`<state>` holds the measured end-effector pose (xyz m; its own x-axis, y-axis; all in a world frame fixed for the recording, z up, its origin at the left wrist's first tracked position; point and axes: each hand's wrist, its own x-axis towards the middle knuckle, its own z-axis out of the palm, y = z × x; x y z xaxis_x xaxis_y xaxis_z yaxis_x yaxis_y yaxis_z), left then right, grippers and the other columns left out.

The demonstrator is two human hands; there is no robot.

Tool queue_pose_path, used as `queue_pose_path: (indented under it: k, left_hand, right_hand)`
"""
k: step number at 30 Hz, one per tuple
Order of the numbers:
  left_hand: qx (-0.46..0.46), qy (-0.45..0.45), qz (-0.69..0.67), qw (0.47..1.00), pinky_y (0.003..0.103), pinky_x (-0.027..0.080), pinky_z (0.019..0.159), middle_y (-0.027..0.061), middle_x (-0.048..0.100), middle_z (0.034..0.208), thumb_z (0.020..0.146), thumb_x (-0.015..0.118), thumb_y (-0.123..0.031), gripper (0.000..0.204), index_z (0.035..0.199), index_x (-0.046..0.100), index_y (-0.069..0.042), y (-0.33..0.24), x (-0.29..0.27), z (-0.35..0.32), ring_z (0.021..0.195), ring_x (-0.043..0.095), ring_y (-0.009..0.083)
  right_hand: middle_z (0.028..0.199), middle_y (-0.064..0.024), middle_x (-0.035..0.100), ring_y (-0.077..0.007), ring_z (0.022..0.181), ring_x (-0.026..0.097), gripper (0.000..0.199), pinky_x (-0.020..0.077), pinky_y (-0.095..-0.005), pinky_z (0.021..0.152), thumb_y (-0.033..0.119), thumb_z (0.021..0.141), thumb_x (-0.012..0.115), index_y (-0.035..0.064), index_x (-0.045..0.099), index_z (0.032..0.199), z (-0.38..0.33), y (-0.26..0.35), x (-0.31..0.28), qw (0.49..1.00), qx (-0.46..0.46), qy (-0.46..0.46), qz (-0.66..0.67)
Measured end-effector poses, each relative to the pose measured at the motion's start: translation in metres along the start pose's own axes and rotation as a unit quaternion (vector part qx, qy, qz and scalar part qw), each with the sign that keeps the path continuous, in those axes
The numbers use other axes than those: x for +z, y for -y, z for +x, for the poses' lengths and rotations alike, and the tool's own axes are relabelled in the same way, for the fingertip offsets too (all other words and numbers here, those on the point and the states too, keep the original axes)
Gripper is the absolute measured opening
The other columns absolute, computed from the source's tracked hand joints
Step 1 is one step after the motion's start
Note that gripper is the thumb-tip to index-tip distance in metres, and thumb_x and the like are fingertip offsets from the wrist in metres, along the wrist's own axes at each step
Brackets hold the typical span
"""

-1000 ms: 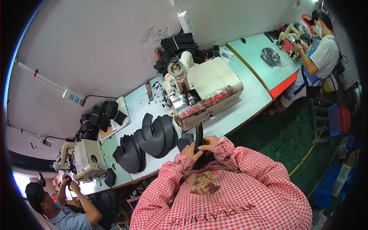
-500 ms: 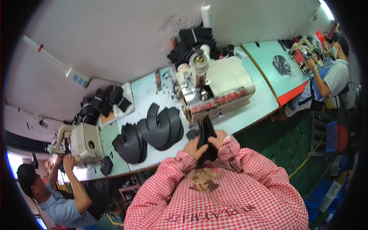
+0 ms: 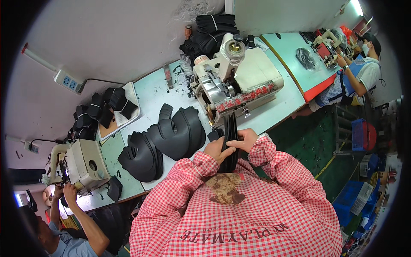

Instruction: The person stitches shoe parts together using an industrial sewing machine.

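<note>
My left hand (image 3: 218, 150) and my right hand (image 3: 245, 140) are closed round a bundle of black panels (image 3: 230, 128) in front of my chest. The panels stand on edge, several layers pressed together, and their far ends reach up to the front of the cream sewing machine (image 3: 244, 81). My left thumb lies across the near side of the bundle. A small black block-like piece (image 3: 215, 135) sits beside my left hand, partly hidden. On the table to the left lie two stacks of curved black pieces (image 3: 180, 132).
Tied black bundles (image 3: 214, 38) are piled behind the machine, with more bundles (image 3: 96, 107) at the back left. At a second sewing machine (image 3: 85, 165) on the left, one person works; another person (image 3: 357, 75) sits at the far right. Blue crates (image 3: 349, 195) stand on the floor.
The bundle's layers, spread apart before, are now pressed together. Both hands have moved slightly with it toward the machine. My view has shifted a little.
</note>
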<state>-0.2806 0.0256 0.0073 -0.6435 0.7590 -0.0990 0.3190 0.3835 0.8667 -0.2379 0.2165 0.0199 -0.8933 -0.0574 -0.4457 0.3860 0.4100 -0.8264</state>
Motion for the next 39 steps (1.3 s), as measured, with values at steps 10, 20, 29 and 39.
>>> queue_pose_path:
  k: [10, 20, 29, 39]
  left_hand:
    - [-0.008, -0.093, -0.045, 0.995, 0.041, 0.048, 0.068, 0.0194, 0.061, 0.089, 0.074, 0.066, -0.042, 0.056, 0.113, 0.054, -0.003, -0.021, -0.025, -0.021, 0.081, 0.061, 0.0349]
    - [-0.114, -0.351, -0.197, 0.908, 0.032, 0.049, 0.064, 0.0174, 0.063, 0.075, 0.073, 0.051, -0.010, 0.028, 0.097, 0.060, 0.003, 0.001, -0.078, -0.078, 0.066, 0.063, 0.0223]
    - [-0.319, -0.460, -0.231, 0.796, 0.030, 0.047, 0.072, 0.0118, 0.064, 0.087, 0.071, 0.052, -0.009, 0.034, 0.102, 0.058, 0.003, 0.184, -0.140, -0.241, 0.078, 0.060, 0.0189]
    - [-0.582, -0.464, -0.030, 0.667, 0.041, 0.044, 0.090, 0.0268, 0.056, 0.112, 0.062, 0.074, -0.047, 0.079, 0.115, 0.050, 0.006, 0.173, -0.118, -0.220, 0.103, 0.056, 0.0389]
  right_hand:
    - [0.073, -0.0237, 0.060, -0.0393, 0.070, 0.060, 0.023, 0.0477, -0.0414, 0.062, 0.019, 0.077, 0.052, -0.0008, 0.062, 0.085, -0.016, 0.055, 0.022, 0.984, -0.071, -0.130, -0.094]
    - [0.070, -0.0239, 0.059, -0.0389, 0.066, 0.058, 0.023, 0.0463, -0.0419, 0.060, 0.017, 0.075, 0.053, -0.0010, 0.061, 0.086, 0.027, 0.127, 0.057, 0.967, -0.214, -0.057, -0.124]
    - [0.073, -0.0060, 0.062, -0.0120, 0.064, 0.056, 0.024, 0.0454, -0.0271, 0.059, 0.008, 0.076, 0.049, -0.0041, 0.061, 0.093, 0.060, 0.208, -0.006, 0.984, -0.177, 0.009, -0.032]
    - [0.080, -0.0086, 0.065, -0.0161, 0.072, 0.060, 0.025, 0.0464, -0.0277, 0.070, 0.013, 0.073, 0.057, -0.0047, 0.062, 0.090, 0.162, 0.118, 0.063, 0.995, -0.097, 0.005, 0.009]
